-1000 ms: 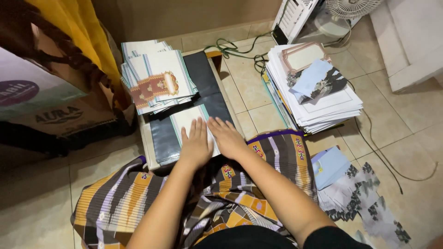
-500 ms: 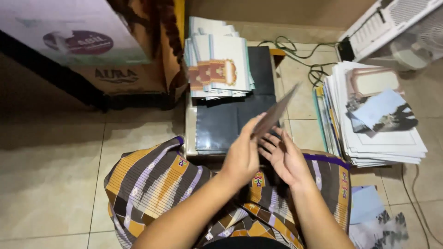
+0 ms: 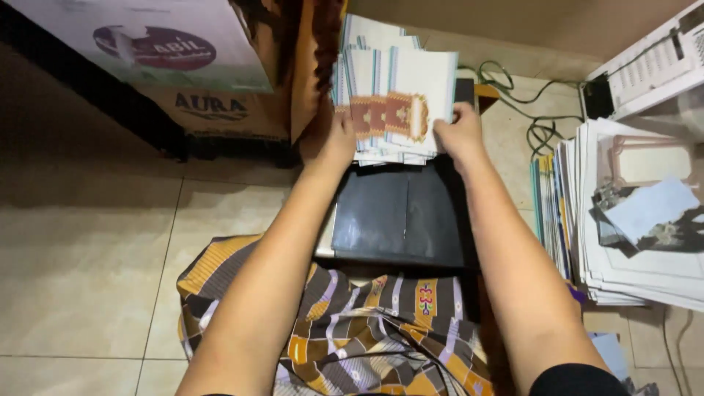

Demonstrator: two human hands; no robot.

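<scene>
A pile of white folded cards (image 3: pixel 392 88) with brown patterned bands lies at the far end of a low table, fanned out unevenly. My left hand (image 3: pixel 339 136) rests on the pile's left edge. My right hand (image 3: pixel 460 130) grips the right edge of the top card, which lies on the pile. Nearer to me on the table sits a black glossy sheet (image 3: pixel 400 216), bare. My lap is covered by a striped brown and orange cloth (image 3: pixel 352 330).
Cardboard boxes (image 3: pixel 213 66) stand at the back left on the tiled floor. A tall stack of printed papers and booklets (image 3: pixel 638 220) sits on the right. A white appliance (image 3: pixel 653 62) and dark cables (image 3: pixel 539 110) lie at the back right.
Both hands left the black sheet, lifted a card from it and carried it forward onto the pile at the table's far end. The camera swung left.
</scene>
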